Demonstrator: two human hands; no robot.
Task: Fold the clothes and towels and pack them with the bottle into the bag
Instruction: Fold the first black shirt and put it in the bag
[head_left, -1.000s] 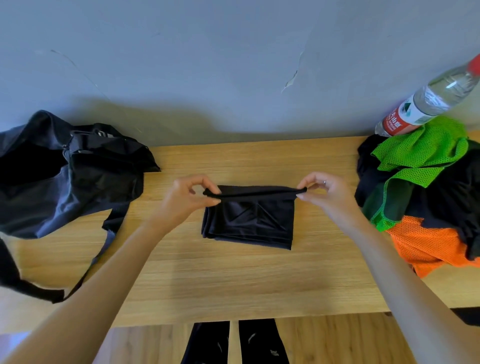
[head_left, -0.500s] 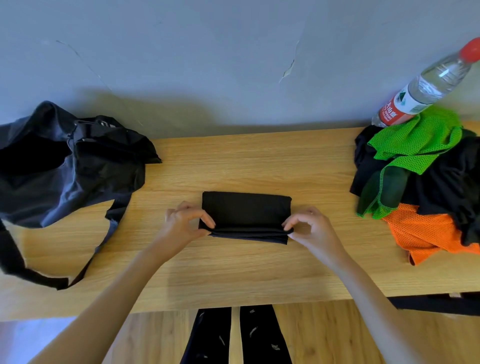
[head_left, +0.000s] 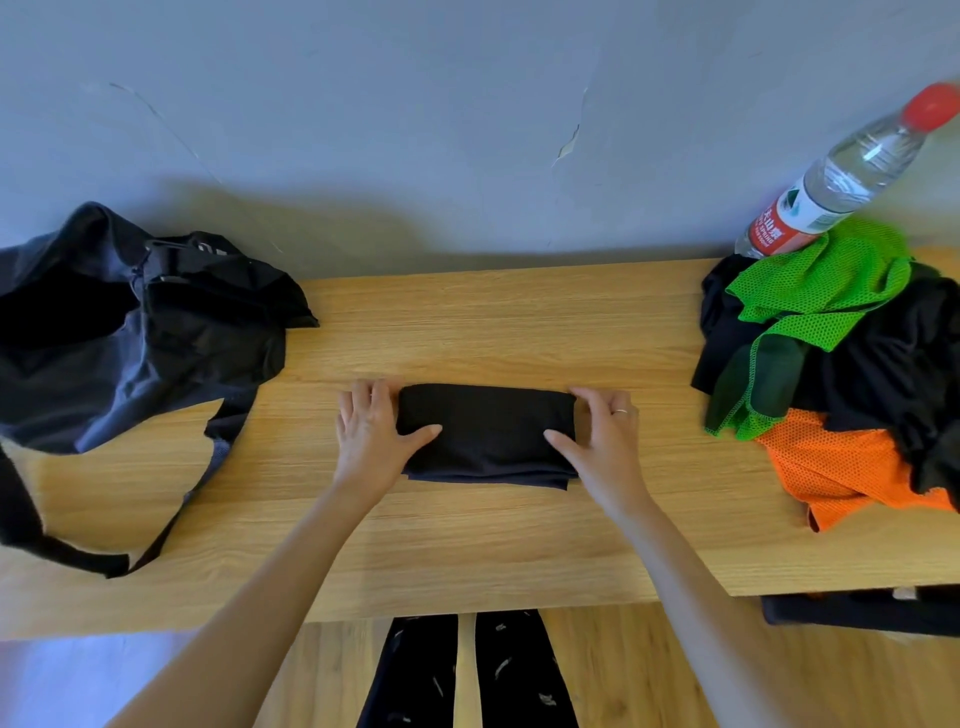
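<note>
Garment: black folded garment (head_left: 488, 431) lies flat on the table (head_left: 467, 540), mid-way between the bag (head_left: 130, 332) to the left and the unfolded pile (head_left: 857, 364) to the right.
Handling: soft, thin and light by its look; the stacked layers would likely slide apart or fall open if lifted by one edge.
Where to hold: judged best at both short ends together, thumbs on top, fingers beneath, so the layers stay clamped.
Long axis: runs left to right, parallel to the table's front edge; the layered edges face the person.
Left hand (head_left: 371, 431): at the left end, thumb on top of the cloth, fingers straight along its edge, pressing.
Right hand (head_left: 602, 436): mirrors it at the right end, thumb on the cloth.
Bottle (head_left: 841, 182): stands behind the pile, against the wall.
</note>
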